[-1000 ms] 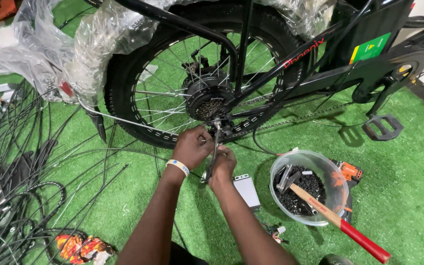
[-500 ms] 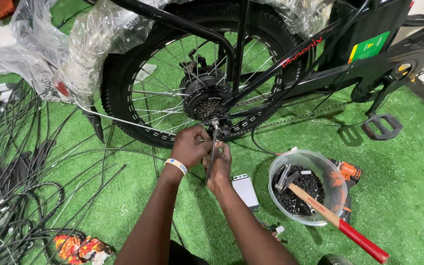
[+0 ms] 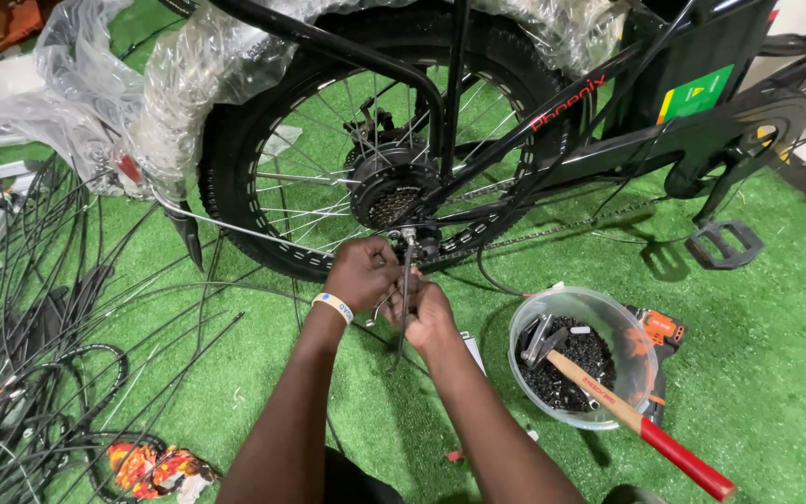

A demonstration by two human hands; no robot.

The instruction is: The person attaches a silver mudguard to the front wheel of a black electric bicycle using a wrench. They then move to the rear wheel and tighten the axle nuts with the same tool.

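While both hands, left (image 3: 363,271) and right (image 3: 428,315), gripped the upright tool (image 3: 406,280), the rear hub (image 3: 394,194) lay at twelve o'clock, nearer the left.

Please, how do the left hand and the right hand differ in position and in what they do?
The left hand is higher, close under the wheel hub, while the right hand is lower and nearer the clear bucket. The left hand has a pale wristband; the right wrist is bare. The left hand closes near the top of the thin dark tool; the right grips its lower part. Both hold this tool over the green turf.
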